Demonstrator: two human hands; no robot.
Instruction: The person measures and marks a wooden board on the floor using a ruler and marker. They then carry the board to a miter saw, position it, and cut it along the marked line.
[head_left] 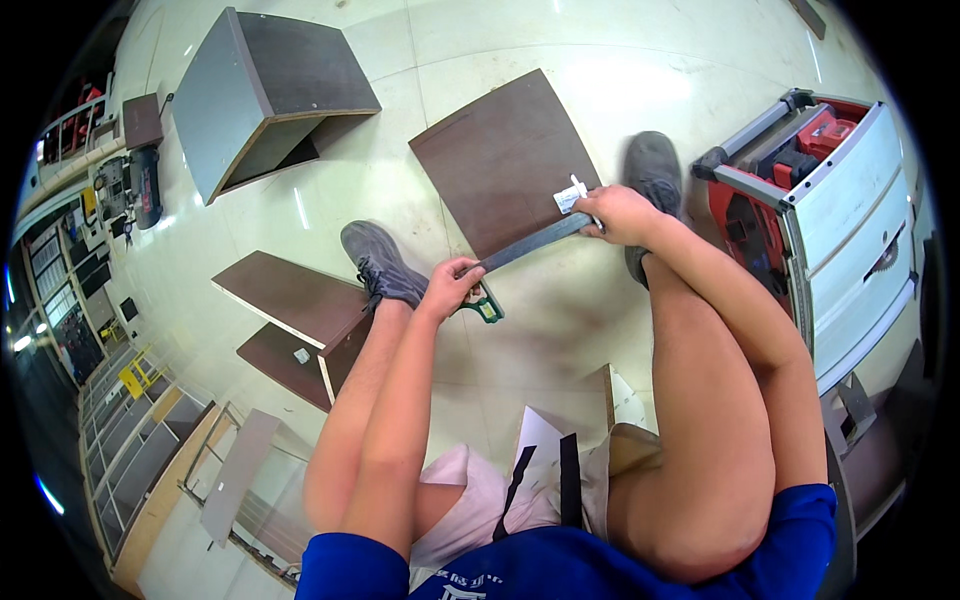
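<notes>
My left hand (450,288) is closed round one end of a combination square, next to its green head (487,304). The square's grey metal blade (535,243) slants up to the right, over the near edge of a dark brown board (505,150) lying on the floor. At the blade's far end my right hand (622,213) has its fingers curled, and a slim white pen-like stick (577,184) pokes out of them. Beside those fingers is a small white label (567,199); whether it lies on the board I cannot tell.
A table saw (850,220) with red parts stands at the right. An open grey-brown cabinet box (290,90) is at the far left. Joined brown panels (295,305) lie by my left shoe (383,262). Metal racks (140,450) line the left side.
</notes>
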